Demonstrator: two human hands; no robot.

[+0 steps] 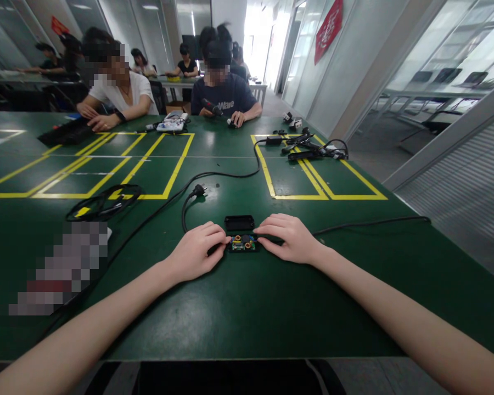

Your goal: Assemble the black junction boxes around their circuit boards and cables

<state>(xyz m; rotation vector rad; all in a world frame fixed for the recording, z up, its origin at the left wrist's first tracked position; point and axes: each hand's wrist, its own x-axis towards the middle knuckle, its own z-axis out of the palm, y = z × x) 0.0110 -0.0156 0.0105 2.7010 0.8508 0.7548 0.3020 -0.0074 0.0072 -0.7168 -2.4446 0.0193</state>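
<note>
A small opened power adapter [242, 243] lies on the green table [247, 307], its circuit board with copper coils showing. My left hand [197, 251] holds its left end with curled fingers. My right hand [290, 237] grips its right end, where a black cable [370, 223] leads off to the right. The adapter's black lid [239, 222] lies just behind it, apart from both hands.
A black cord with a plug [197, 191] snakes across the middle. A coiled cable [102, 203] lies at the left, more adapters and cables [313, 149] at the back right. Yellow tape boxes [164, 164] mark the table. Two people sit opposite, others behind.
</note>
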